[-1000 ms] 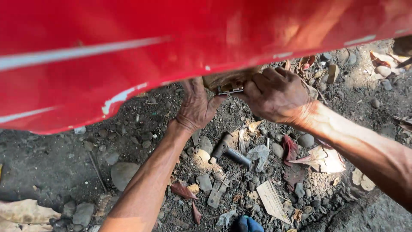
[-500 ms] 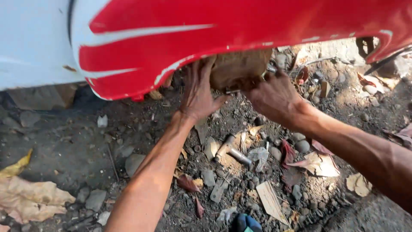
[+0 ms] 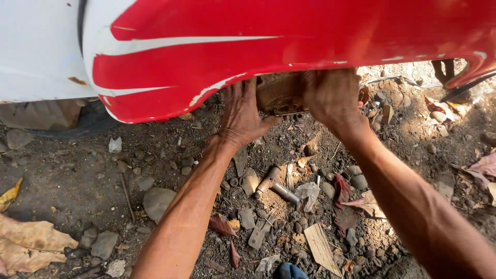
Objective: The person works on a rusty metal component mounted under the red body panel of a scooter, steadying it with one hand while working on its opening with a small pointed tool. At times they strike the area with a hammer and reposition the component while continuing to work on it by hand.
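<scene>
Both hands, left hand (image 3: pixel 242 114) and right hand (image 3: pixel 330 95), grip a rusty part (image 3: pixel 279 93) (upper centre) under the red panel (image 3: pixel 289 46).

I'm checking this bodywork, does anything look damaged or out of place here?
Yes: the white panel has a small rust-coloured chip near its lower edge, and a metal tool lies loose among stones below the left hand and right hand.

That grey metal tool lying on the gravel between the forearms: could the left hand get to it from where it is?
Probably yes. The left hand is pressed up against the rusty part under the red body panel, and the grey metal tool lies on open gravel just below it, uncovered, with neither forearm across it.
</scene>
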